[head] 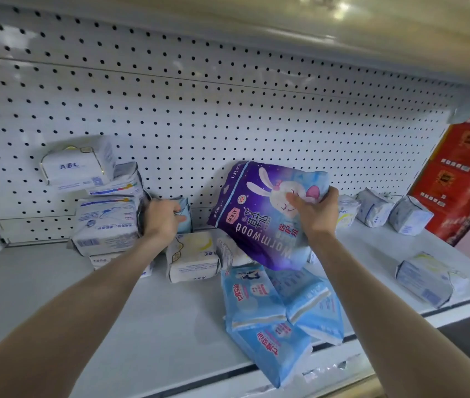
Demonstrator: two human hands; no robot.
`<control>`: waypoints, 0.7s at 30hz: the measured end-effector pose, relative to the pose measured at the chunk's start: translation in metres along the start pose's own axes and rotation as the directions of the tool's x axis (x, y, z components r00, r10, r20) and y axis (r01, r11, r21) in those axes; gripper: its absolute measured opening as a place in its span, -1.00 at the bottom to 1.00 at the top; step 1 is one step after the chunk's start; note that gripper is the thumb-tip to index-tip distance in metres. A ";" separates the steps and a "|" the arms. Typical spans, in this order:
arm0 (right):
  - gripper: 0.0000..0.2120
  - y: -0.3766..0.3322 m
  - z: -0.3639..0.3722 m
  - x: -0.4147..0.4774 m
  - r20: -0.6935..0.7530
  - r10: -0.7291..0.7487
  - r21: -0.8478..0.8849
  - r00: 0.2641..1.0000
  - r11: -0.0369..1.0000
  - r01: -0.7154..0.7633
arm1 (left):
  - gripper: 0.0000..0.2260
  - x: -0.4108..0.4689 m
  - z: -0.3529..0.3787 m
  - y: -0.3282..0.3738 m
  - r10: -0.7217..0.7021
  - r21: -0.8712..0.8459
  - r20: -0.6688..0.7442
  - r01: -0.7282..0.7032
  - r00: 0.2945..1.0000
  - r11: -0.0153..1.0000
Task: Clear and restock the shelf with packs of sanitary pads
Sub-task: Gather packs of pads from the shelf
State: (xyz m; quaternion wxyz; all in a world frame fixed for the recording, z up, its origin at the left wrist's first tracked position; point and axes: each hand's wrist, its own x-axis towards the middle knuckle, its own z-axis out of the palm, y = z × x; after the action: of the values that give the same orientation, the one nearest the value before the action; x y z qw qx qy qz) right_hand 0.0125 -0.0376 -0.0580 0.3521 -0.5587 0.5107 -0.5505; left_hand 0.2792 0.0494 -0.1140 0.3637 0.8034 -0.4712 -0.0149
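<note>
My right hand (315, 212) grips a large purple pack (256, 216) with a white rabbit and the word Wormwood, held tilted above the white shelf (156, 320). My left hand (162, 219) curls round a small pale blue pack (185, 215) next to a leaning pile of white packs (107, 225). On top of that pile sits a white ABC pack (77, 165). A cream ABC pack (192, 258) lies below my left hand. Light blue packs (279, 314) lie at the shelf's front edge, partly hanging over it.
A white pegboard wall (228, 116) backs the shelf. Small white packs (383, 209) stand in a row at the back right, and another white pack (429, 278) lies near the right front edge. A red carton (463, 176) stands past the shelf's right end.
</note>
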 end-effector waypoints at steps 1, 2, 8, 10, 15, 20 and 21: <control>-0.56 -0.002 -0.002 0.000 -0.004 -0.008 0.008 1.000 1.000 0.008 | -0.70 0.000 0.000 0.003 0.015 -0.061 -0.016 -0.016 1.000 0.998; -0.56 -0.005 -0.003 0.000 -0.012 -0.014 0.017 1.000 1.000 0.014 | -0.71 -0.003 -0.003 0.010 0.029 -0.115 -0.035 -0.033 0.999 0.993; -0.53 -0.017 -0.019 -0.005 -0.056 -0.049 0.026 0.997 0.998 0.051 | -0.78 -0.007 -0.016 0.035 0.022 -0.246 -0.103 -0.047 0.994 0.968; -0.51 -0.022 -0.024 -0.008 -0.060 -0.057 0.023 0.997 0.998 0.058 | -0.77 -0.011 -0.020 0.040 -0.001 -0.285 -0.129 -0.036 0.992 0.958; -0.53 -0.040 -0.041 -0.011 -0.087 -0.079 0.079 0.993 0.993 0.086 | -0.80 -0.019 -0.040 0.055 -0.024 -0.410 -0.235 -0.077 0.972 0.909; -0.52 -0.051 -0.060 -0.021 -0.100 -0.080 0.146 0.992 0.985 0.094 | -0.83 -0.031 -0.066 0.069 -0.042 -0.464 -0.291 -0.103 0.956 0.880; -0.52 -0.052 -0.064 -0.023 -0.098 -0.086 0.152 0.991 0.983 0.101 | -0.83 -0.034 -0.069 0.071 -0.048 -0.462 -0.311 -0.107 0.949 0.880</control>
State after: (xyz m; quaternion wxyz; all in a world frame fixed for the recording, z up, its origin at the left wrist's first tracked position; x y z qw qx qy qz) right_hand -0.0372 0.0075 -0.0046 0.3450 -0.5268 0.4546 -0.6299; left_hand 0.2328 0.0943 -0.0315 0.6192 0.6748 -0.4015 0.0038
